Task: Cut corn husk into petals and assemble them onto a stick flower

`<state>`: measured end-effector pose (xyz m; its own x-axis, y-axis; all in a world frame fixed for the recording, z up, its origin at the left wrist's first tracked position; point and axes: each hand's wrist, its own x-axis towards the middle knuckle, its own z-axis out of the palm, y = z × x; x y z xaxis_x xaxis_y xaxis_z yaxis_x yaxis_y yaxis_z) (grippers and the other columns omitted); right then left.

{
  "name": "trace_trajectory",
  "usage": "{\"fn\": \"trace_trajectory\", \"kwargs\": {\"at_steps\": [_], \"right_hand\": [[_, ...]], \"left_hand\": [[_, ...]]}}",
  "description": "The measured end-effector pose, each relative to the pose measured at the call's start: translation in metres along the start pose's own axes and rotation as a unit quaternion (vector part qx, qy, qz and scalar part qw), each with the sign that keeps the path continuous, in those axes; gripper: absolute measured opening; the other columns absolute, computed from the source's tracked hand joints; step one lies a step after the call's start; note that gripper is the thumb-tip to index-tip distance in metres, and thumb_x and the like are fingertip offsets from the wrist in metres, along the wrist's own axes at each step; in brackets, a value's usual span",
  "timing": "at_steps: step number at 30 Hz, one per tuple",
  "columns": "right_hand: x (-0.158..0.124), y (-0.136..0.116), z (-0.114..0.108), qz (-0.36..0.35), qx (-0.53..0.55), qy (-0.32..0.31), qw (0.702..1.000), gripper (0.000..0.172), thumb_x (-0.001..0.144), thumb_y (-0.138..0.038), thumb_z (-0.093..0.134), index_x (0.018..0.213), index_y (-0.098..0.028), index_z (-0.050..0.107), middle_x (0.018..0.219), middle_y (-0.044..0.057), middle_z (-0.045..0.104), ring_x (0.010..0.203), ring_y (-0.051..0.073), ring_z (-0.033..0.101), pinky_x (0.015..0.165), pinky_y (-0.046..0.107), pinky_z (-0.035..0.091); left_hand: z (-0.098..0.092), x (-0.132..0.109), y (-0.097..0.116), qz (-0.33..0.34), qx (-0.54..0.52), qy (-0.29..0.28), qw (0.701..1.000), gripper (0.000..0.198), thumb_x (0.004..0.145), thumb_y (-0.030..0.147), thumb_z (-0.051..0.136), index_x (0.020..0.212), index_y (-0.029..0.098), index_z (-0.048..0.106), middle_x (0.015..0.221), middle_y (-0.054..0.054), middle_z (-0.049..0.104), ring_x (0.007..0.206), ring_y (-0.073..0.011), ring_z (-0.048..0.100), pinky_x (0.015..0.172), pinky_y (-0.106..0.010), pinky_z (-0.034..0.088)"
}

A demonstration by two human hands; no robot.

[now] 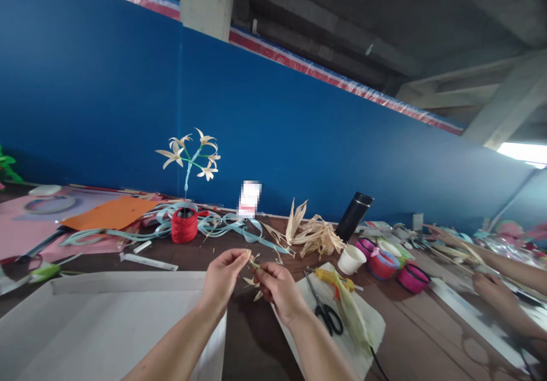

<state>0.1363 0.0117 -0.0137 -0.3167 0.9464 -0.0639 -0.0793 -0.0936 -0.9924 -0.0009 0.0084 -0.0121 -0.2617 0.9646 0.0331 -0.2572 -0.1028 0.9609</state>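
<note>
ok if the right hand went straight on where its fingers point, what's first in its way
Most likely the left hand, just ahead of the right hand, though exact depth is unclear.

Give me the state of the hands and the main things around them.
Left hand, fingertips pinched.
Right hand, pinching a small piece.
Scissors, lying flat.
Glue gun, lying on its side.
Bottle, upright, lid on.
Flowers, petals spread.
Red spool, wound.
Husks, heaped.

Along the table's (pixel 410 330) near edge, a box (pixel 128 285) lies left, a mat (pixel 376 318) bearing scissors (pixel 323 311) right — scraps (pixel 258 296) between. Toward the far edge, left to right — spool (pixel 183 230), husks (pixel 318 236), bottle (pixel 354 216).
</note>
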Motion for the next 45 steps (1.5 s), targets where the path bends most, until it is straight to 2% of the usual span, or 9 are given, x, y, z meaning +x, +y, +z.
{"fn": "trace_trajectory", "kwargs": {"at_steps": [5, 10, 13, 18, 26, 32, 38, 41, 45], "right_hand": [[-0.002, -0.001, -0.001, 0.111, 0.187, -0.077, 0.973, 0.023, 0.069, -0.031, 0.068, 0.078, -0.013, 0.059, 0.067, -0.002, 0.048, 0.045, 0.002, 0.03, 0.039, 0.014, 0.012], [-0.004, -0.007, -0.001, 0.155, 0.268, -0.12, 0.943, 0.018, 0.07, -0.025, 0.068, 0.078, -0.013, 0.057, 0.065, -0.003, 0.047, 0.044, 0.001, 0.031, 0.039, 0.013, 0.012], [-0.005, -0.008, -0.001, 0.157, 0.288, -0.125, 0.936, 0.016, 0.072, -0.024, 0.066, 0.077, -0.013, 0.056, 0.064, -0.004, 0.044, 0.044, 0.001, 0.031, 0.039, 0.013, 0.013], [-0.005, -0.009, -0.001, 0.15, 0.297, -0.133, 0.934, 0.016, 0.074, -0.025, 0.064, 0.076, -0.012, 0.055, 0.065, -0.004, 0.042, 0.044, 0.001, 0.031, 0.039, 0.013, 0.013], [-0.004, -0.008, -0.003, 0.167, 0.293, -0.13, 0.932, 0.015, 0.074, -0.024, 0.065, 0.076, -0.012, 0.055, 0.064, -0.004, 0.041, 0.044, 0.001, 0.029, 0.039, 0.013, 0.013], [-0.004, -0.007, -0.002, 0.165, 0.284, -0.13, 0.936, 0.017, 0.072, -0.024, 0.066, 0.076, -0.011, 0.056, 0.064, -0.004, 0.042, 0.044, 0.001, 0.03, 0.039, 0.013, 0.012], [-0.006, -0.008, 0.002, 0.1, 0.202, -0.066, 0.972, 0.021, 0.066, -0.029, 0.07, 0.078, -0.013, 0.06, 0.067, -0.002, 0.053, 0.045, 0.002, 0.033, 0.04, 0.015, 0.015], [-0.006, -0.008, 0.002, 0.073, 0.176, -0.032, 0.981, 0.023, 0.065, -0.033, 0.07, 0.076, -0.015, 0.062, 0.066, -0.002, 0.056, 0.046, 0.004, 0.037, 0.04, 0.016, 0.018], [-0.004, -0.006, 0.002, 0.053, 0.146, -0.011, 0.988, 0.026, 0.065, -0.039, 0.07, 0.069, -0.015, 0.061, 0.062, -0.002, 0.056, 0.045, 0.004, 0.036, 0.04, 0.017, 0.019]], "left_hand": [[0.001, 0.0, -0.002, -0.007, -0.027, -0.014, 1.0, 0.029, 0.061, 0.041, 0.069, 0.074, 0.015, 0.068, 0.068, -0.002, 0.066, 0.049, -0.0058, 0.045, 0.045, -0.017, 0.033], [0.001, -0.001, -0.001, -0.023, -0.052, -0.034, 0.998, 0.027, 0.062, 0.038, 0.069, 0.074, 0.014, 0.067, 0.07, -0.003, 0.066, 0.053, -0.0069, 0.051, 0.046, -0.017, 0.034], [0.002, -0.004, 0.002, -0.038, -0.078, -0.051, 0.995, 0.027, 0.063, 0.037, 0.069, 0.075, 0.014, 0.067, 0.073, -0.003, 0.066, 0.056, -0.0082, 0.055, 0.05, -0.019, 0.04], [0.004, -0.006, 0.008, -0.051, -0.137, -0.108, 0.983, 0.024, 0.065, 0.037, 0.068, 0.074, 0.015, 0.064, 0.07, -0.002, 0.066, 0.057, -0.01, 0.058, 0.065, -0.027, 0.048], [0.003, -0.005, 0.01, -0.033, -0.081, -0.119, 0.989, 0.029, 0.065, 0.043, 0.065, 0.072, 0.015, 0.059, 0.07, -0.002, 0.067, 0.054, -0.0109, 0.058, 0.065, -0.028, 0.05], [0.003, -0.005, 0.01, -0.019, -0.07, -0.101, 0.992, 0.029, 0.066, 0.042, 0.065, 0.074, 0.015, 0.059, 0.069, -0.002, 0.067, 0.053, -0.0104, 0.058, 0.064, -0.027, 0.05], [0.001, -0.002, 0.005, -0.025, -0.063, -0.054, 0.996, 0.029, 0.062, 0.042, 0.068, 0.072, 0.016, 0.061, 0.069, -0.002, 0.068, 0.057, -0.0129, 0.06, 0.064, -0.027, 0.05], [0.001, -0.002, 0.005, -0.036, -0.072, -0.05, 0.995, 0.026, 0.061, 0.04, 0.068, 0.07, 0.016, 0.061, 0.067, -0.001, 0.068, 0.059, -0.013, 0.061, 0.066, -0.027, 0.05], [0.002, -0.003, 0.007, -0.035, -0.071, -0.046, 0.996, 0.025, 0.06, 0.038, 0.069, 0.068, 0.016, 0.061, 0.064, -0.001, 0.067, 0.059, -0.0136, 0.062, 0.064, -0.026, 0.05]]}}
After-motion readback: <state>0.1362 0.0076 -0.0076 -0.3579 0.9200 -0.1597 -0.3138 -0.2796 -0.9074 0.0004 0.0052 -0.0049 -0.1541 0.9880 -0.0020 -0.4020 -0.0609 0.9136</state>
